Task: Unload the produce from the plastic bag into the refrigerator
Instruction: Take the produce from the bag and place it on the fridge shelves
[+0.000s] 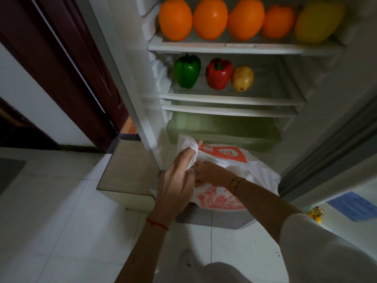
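A white plastic bag (242, 166) with red print lies on a low grey stand in front of the open refrigerator (224, 48). My left hand (177, 180) grips the bag's handle and rim on its left side. My right hand (212, 172) reaches into the bag's mouth; its fingertips are hidden, with something yellow showing just under them. On the top shelf sit several orange fruits (210, 18) and a yellow one (318, 21). The middle shelf holds a green pepper (187, 71), a red pepper (218, 74) and a yellowish mango (242, 78).
Below the shelves is a greenish crisper drawer (220, 129). The fridge door (330, 148) stands open at right. A dark wooden door (61, 64) is at left. White floor tiles lie around the grey stand (212, 217). A yellow object (315, 214) lies on the floor at right.
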Demonstrator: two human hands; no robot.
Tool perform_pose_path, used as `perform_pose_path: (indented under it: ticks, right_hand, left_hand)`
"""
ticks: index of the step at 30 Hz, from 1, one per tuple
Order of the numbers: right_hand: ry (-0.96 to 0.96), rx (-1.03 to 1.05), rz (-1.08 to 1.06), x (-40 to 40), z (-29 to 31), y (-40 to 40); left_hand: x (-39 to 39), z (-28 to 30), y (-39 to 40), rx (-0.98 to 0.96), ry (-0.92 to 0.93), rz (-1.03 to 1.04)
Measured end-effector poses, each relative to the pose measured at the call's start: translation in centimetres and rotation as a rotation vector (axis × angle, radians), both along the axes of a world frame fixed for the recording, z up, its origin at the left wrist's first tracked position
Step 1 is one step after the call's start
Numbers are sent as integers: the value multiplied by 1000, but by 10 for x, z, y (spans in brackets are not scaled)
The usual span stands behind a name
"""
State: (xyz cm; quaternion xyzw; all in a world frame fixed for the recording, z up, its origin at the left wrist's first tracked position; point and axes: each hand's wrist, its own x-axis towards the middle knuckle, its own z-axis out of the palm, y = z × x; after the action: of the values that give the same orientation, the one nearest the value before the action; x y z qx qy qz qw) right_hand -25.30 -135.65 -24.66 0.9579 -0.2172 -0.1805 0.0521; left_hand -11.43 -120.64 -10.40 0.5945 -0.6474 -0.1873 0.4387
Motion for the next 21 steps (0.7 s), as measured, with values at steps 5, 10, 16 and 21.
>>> perform_pose_path:
  ticks: [5,10,16,21]
  right_hand:
    - [5,-44,47,-12,-11,-8]
    - [-49,-116,43,-22,-23,-8]
    - [-166,-67,45,-23,-21,-2]
    - [-155,-94,61,-17,-35,-4]
  left_hand:
    - [-1,8,-3,-65,2,-1]
    - [-1,12,-2,-67,7,-8]
    - [0,10,-1,-58,13,0]
    - [1,4,-3,-57,-8,-6]
